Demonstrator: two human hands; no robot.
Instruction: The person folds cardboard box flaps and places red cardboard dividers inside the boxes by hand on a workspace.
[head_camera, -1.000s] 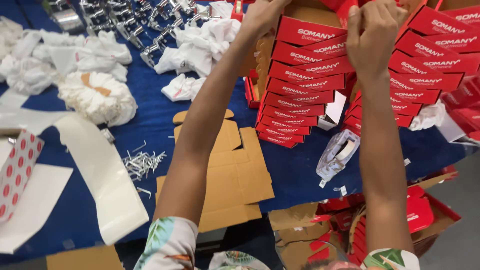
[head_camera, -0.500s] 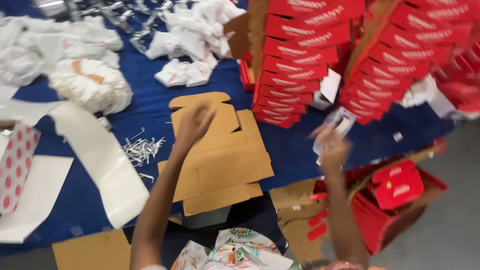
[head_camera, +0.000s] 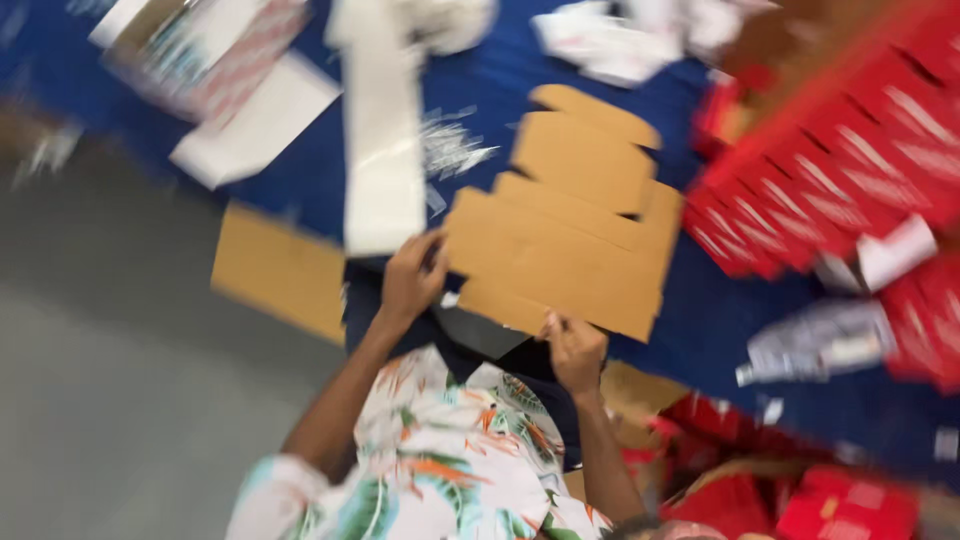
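Note:
The view is blurred by motion. A flat brown cardboard box blank (head_camera: 570, 230) lies on the blue-covered table (head_camera: 720, 320) in front of me. My left hand (head_camera: 410, 278) grips its near left edge, with the fingers curled at the corner. At the near bottom edge, my right hand (head_camera: 575, 350) pinches the blank with the thumb on top. Both forearms reach up from my flower-patterned shirt (head_camera: 450, 460).
Stacked red boxes (head_camera: 830, 170) fill the right side, with more red boxes (head_camera: 850, 500) low by the floor. A long white paper strip (head_camera: 385, 150), small metal bits (head_camera: 450, 150), a white sheet (head_camera: 260, 120) and a clear plastic packet (head_camera: 820, 345) lie around. Grey floor (head_camera: 120, 400) is at left.
My hands came down from the red box stack to the cardboard blank and took hold of its near edge. The camera swung down and tilted.

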